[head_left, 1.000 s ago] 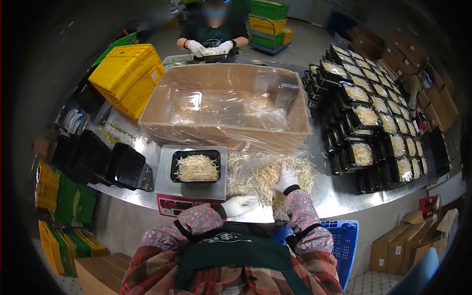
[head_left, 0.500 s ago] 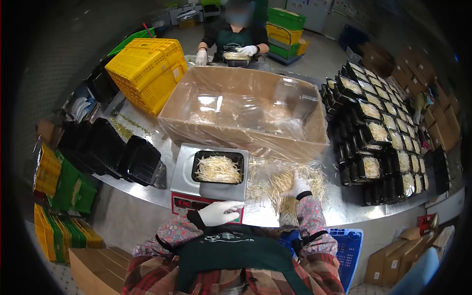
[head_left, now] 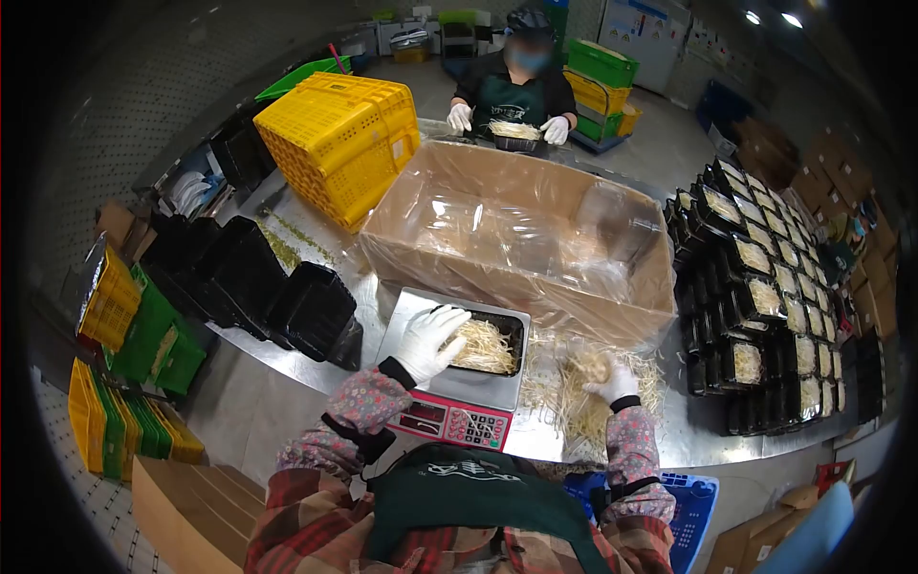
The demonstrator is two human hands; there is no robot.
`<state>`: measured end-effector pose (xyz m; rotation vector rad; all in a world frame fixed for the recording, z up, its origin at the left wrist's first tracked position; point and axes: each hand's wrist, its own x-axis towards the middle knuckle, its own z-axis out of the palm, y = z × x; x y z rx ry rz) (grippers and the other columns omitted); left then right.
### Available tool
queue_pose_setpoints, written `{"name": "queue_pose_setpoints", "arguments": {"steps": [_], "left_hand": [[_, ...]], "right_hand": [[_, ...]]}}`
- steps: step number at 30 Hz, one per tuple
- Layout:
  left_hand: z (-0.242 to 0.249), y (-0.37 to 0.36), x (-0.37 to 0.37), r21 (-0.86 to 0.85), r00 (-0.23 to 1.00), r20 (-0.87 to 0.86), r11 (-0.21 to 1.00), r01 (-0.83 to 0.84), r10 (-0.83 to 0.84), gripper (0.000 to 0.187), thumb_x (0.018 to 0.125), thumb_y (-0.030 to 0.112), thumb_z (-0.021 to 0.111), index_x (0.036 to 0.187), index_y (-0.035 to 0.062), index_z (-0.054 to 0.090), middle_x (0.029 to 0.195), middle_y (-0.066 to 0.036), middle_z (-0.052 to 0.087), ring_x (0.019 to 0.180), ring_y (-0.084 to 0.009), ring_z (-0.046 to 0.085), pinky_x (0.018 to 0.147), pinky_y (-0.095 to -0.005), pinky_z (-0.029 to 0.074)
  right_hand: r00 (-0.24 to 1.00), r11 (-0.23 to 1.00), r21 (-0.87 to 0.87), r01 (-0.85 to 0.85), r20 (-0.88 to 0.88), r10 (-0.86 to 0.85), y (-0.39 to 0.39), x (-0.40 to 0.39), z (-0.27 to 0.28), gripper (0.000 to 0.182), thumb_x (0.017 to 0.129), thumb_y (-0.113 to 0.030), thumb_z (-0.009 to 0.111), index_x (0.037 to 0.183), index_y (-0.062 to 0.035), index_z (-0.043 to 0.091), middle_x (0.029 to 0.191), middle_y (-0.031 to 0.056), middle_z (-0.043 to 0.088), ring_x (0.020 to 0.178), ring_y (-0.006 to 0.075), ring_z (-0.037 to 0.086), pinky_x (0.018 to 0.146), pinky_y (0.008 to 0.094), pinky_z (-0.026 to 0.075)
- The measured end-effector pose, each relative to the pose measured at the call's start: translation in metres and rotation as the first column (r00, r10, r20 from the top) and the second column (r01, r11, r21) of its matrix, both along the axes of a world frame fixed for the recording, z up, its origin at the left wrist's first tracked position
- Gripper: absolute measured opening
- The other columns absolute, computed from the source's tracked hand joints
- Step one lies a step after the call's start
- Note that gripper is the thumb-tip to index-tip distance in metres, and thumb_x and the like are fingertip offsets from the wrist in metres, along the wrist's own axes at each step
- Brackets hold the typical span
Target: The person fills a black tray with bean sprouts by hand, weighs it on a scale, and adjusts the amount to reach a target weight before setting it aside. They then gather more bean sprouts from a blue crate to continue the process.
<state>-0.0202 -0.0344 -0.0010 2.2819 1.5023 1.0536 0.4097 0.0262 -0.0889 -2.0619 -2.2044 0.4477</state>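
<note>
A black tray of pale bean sprouts point(head_left: 488, 346) sits on the scale point(head_left: 406, 309), which has a red keypad panel at its front. My left hand point(head_left: 429, 346), in a white glove, reaches over the tray's left side with its fingers apart, at the edge of the sprouts. To the right of the scale, a loose pile of sprouts point(head_left: 583, 407) lies on the metal table. My right hand point(head_left: 612, 379), also gloved, is at the pile's right side, its fingers curled on some sprouts.
A large plastic-lined carton point(head_left: 516, 273) stands behind the scale. Yellow crates point(head_left: 335, 143) and empty black trays point(head_left: 314, 311) are on the left. Stacked filled trays point(head_left: 755, 297) stand at the right. Across the table a person point(head_left: 516, 96) has both gloved hands beside a filled tray.
My left hand has moved up from the scale's front edge to the tray. My right hand's fingers have curled at the pile. The whole view has shifted.
</note>
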Motion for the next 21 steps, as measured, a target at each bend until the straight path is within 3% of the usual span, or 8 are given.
{"name": "queue_pose_setpoints", "arguments": {"steps": [2, 4, 9, 11, 14, 17, 18, 21], "left_hand": [[-0.008, 0.007, 0.006, 0.0, 0.957, -0.289, 1.0, -0.016, 0.016, 0.041, 0.089, 0.026, 0.059, 0.128, 0.0125, 0.056, 0.129, -0.01, 0.055, 0.124, -0.0307, 0.047, 0.105, -0.0408, 0.036], [-0.028, 0.015, 0.011, -0.004, 0.983, -0.186, 1.0, -0.012, 0.011, 0.032, 0.087, 0.025, 0.062, 0.118, 0.0146, 0.063, 0.123, -0.008, 0.059, 0.122, -0.0308, 0.049, 0.104, -0.0418, 0.038], [-0.04, 0.018, 0.015, 0.014, 0.984, -0.154, 0.996, -0.087, 0.088, 0.018, 0.085, 0.024, 0.064, 0.097, 0.0127, 0.07, 0.119, -0.007, 0.062, 0.124, -0.0314, 0.048, 0.104, -0.0421, 0.038], [-0.043, 0.02, 0.015, -0.028, 0.979, -0.176, 0.993, -0.112, 0.106, 0.012, 0.082, 0.021, 0.065, 0.088, 0.0113, 0.069, 0.12, -0.006, 0.062, 0.126, -0.0317, 0.047, 0.105, -0.0422, 0.037], [-0.045, 0.02, 0.016, -0.044, 0.988, -0.113, 0.993, -0.112, 0.107, 0.009, 0.079, 0.019, 0.065, 0.084, 0.0113, 0.068, 0.12, -0.006, 0.062, 0.125, -0.0321, 0.048, 0.104, -0.0442, 0.038], [-0.047, 0.021, 0.015, -0.042, 0.986, -0.122, 0.992, -0.116, 0.11, 0.012, 0.08, 0.016, 0.067, 0.091, 0.0111, 0.068, 0.122, -0.007, 0.062, 0.127, -0.0325, 0.047, 0.105, -0.0423, 0.038], [-0.047, 0.021, 0.015, -0.04, 0.987, -0.117, 0.993, -0.112, 0.107, 0.012, 0.08, 0.016, 0.067, 0.091, 0.0111, 0.068, 0.122, -0.007, 0.062, 0.127, -0.0325, 0.047, 0.105, -0.0423, 0.038], [-0.037, 0.019, 0.017, -0.043, 0.993, -0.065, 0.994, -0.103, 0.1, 0.023, 0.08, 0.014, 0.066, 0.103, 0.0122, 0.067, 0.122, -0.007, 0.061, 0.126, -0.0331, 0.047, 0.106, -0.0421, 0.038]], "right_hand": [[0.984, 1.0, -0.015, 0.025, 0.176, -0.022, -0.02, -0.034, 0.003, 0.103, 0.052, -0.047, 0.089, 0.137, -0.0097, 0.045, 0.118, 0.0225, 0.06, 0.112, 0.0347, 0.057, 0.095, 0.0406, 0.046], [0.974, 0.998, 0.025, 0.06, 0.215, -0.063, -0.025, -0.043, -0.002, 0.098, 0.052, -0.043, 0.09, 0.134, -0.0083, 0.049, 0.122, 0.0224, 0.058, 0.114, 0.0355, 0.055, 0.097, 0.0399, 0.045], [0.96, 0.991, -0.085, 0.1, -0.254, -0.118, -0.003, -0.009, -0.011, 0.082, 0.058, -0.034, 0.088, 0.128, -0.007, 0.055, 0.112, 0.0194, 0.066, 0.1, 0.0367, 0.063, 0.09, 0.041, 0.05], [0.968, 0.989, -0.022, 0.144, -0.203, -0.146, -0.003, -0.011, 0.01, 0.074, 0.06, -0.025, 0.088, 0.123, -0.0027, 0.058, 0.105, 0.0174, 0.069, 0.092, 0.0314, 0.067, 0.085, 0.0382, 0.052], [0.491, 0.986, 0.006, 0.165, -0.868, -0.077, 0.0, -0.001, 0.007, 0.069, 0.062, -0.013, 0.088, 0.121, 0.0043, 0.056, 0.106, 0.0126, 0.068, 0.094, 0.0185, 0.065, 0.085, 0.031, 0.052], [0.643, 0.996, 0.05, 0.079, -0.766, -0.013, -0.002, -0.011, 0.002, 0.071, 0.063, -0.015, 0.088, 0.123, 0.0037, 0.055, 0.107, 0.0135, 0.068, 0.096, 0.0205, 0.065, 0.086, 0.0318, 0.051], [0.857, 0.995, 0.062, 0.084, -0.513, -0.04, -0.006, -0.012, 0.004, 0.07, 0.065, -0.016, 0.087, 0.124, 0.0038, 0.055, 0.11, 0.0144, 0.067, 0.098, 0.0212, 0.064, 0.088, 0.032, 0.051], [0.676, 0.988, 0.017, 0.153, -0.731, -0.092, -0.004, -0.015, -0.015, 0.069, 0.066, -0.016, 0.086, 0.124, 0.0031, 0.055, 0.108, 0.0146, 0.068, 0.097, 0.021, 0.065, 0.088, 0.0321, 0.051]]}}
